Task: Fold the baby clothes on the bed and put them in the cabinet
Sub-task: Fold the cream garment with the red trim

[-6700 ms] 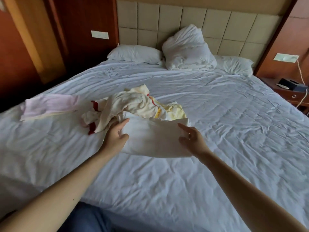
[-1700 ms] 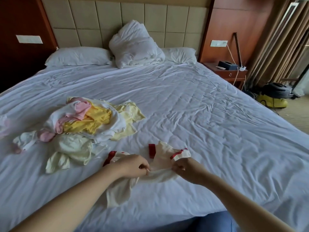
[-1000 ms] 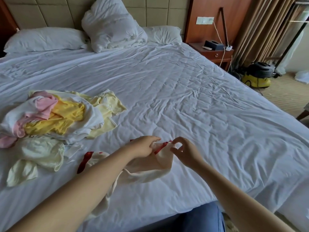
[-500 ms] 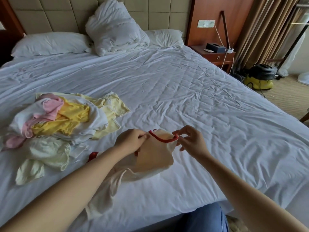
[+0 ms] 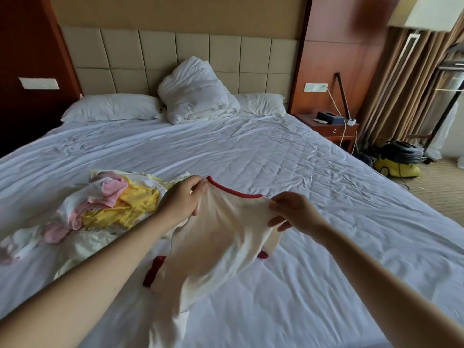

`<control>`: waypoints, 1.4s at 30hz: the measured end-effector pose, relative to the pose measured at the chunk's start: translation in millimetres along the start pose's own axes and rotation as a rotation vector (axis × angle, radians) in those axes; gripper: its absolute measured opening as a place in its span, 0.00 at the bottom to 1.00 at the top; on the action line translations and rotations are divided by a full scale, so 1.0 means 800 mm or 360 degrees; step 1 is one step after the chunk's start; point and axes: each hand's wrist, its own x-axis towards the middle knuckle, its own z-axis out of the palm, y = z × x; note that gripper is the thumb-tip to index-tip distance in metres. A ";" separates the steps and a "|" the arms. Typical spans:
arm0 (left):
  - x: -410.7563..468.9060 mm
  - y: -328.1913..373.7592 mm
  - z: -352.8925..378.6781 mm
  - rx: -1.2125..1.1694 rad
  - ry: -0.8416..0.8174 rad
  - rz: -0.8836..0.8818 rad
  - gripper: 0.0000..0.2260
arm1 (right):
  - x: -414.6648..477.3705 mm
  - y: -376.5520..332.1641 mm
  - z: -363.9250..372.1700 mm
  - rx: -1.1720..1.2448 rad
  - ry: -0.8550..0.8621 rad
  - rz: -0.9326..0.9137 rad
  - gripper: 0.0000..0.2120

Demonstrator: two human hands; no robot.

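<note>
Lifted higher now, the cream fabric baby garment with red trim (image 5: 226, 237) is stretched wider between both hands.
Left hand (image 5: 182, 200) and right hand (image 5: 293, 213) each pinch its top edge; it hangs just right of the pink, yellow and white clothes heap (image 5: 113, 209), lower end trailing on the white bed sheet (image 5: 276, 156).

Soft daylight from R by curtains (image 5: 391, 91), no hard shadows, slight motion blur, wide-angle warp at edges.
</note>
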 end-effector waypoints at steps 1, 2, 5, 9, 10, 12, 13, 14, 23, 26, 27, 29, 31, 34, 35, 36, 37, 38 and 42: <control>0.007 0.004 -0.008 0.0065 0.0036 0.0025 0.15 | 0.005 -0.009 -0.002 -0.0023 0.0002 -0.0013 0.03; 0.015 0.009 -0.016 0.0143 0.0077 0.0047 0.15 | 0.011 -0.019 -0.004 -0.0038 0.0013 -0.0036 0.03; 0.039 0.034 -0.041 0.0353 0.0195 0.0101 0.17 | 0.035 -0.052 -0.017 -0.0054 0.0105 -0.0139 0.02; 0.083 0.073 -0.064 0.0417 0.0309 0.0145 0.16 | 0.080 -0.099 -0.045 -0.0092 0.0251 -0.0213 0.01; 0.098 0.081 -0.069 0.0439 0.0344 0.0170 0.16 | 0.092 -0.111 -0.052 -0.0103 0.0281 -0.0236 0.01; 0.130 0.095 -0.077 0.0540 0.0445 0.0252 0.15 | 0.116 -0.133 -0.065 -0.0175 0.0368 -0.0345 0.02; 0.146 0.100 -0.081 0.0581 0.0501 0.0305 0.14 | 0.128 -0.144 -0.072 -0.0256 0.0438 -0.0422 0.04; 0.161 0.106 -0.083 0.0599 0.0554 0.0355 0.14 | 0.139 -0.156 -0.078 -0.0353 0.0516 -0.0491 0.06; 0.235 0.135 -0.089 0.0552 0.0719 0.0532 0.12 | 0.187 -0.205 -0.118 -0.0550 0.0856 -0.0827 0.08; 0.211 0.111 -0.065 0.0580 0.0636 0.0470 0.13 | 0.177 -0.171 -0.114 -0.0755 0.0788 -0.0764 0.05; 0.197 0.100 -0.054 0.0590 0.0581 0.0434 0.14 | 0.169 -0.154 -0.111 -0.0837 0.0731 -0.0721 0.04; 0.164 0.072 -0.026 0.0608 0.0425 0.0331 0.13 | 0.149 -0.113 -0.104 -0.1000 0.0570 -0.0595 0.04; 0.123 0.041 0.005 0.0666 0.0248 0.0222 0.13 | 0.119 -0.068 -0.091 -0.1096 0.0378 -0.0429 0.01; 0.054 -0.009 0.050 0.0806 -0.0008 0.0126 0.14 | 0.077 0.008 -0.061 -0.1257 0.0184 -0.0228 0.02; 0.031 -0.027 0.063 0.0845 -0.0104 0.0103 0.14 | 0.062 0.033 -0.049 -0.1320 0.0097 -0.0187 0.04; 0.009 -0.044 0.074 0.0888 -0.0198 0.0083 0.15 | 0.046 0.055 -0.036 -0.1376 0.0003 -0.0164 0.05; -0.014 -0.061 0.083 0.0932 -0.0285 0.0071 0.15 | 0.029 0.074 -0.022 -0.1410 -0.0072 -0.0160 0.06; -0.032 -0.075 0.090 0.0977 -0.0358 0.0057 0.15 | 0.013 0.090 -0.011 -0.1431 -0.0123 -0.0166 0.07; -0.090 -0.104 0.093 0.1172 -0.0512 0.0044 0.15 | -0.035 0.127 0.028 -0.1474 -0.0299 -0.0146 0.08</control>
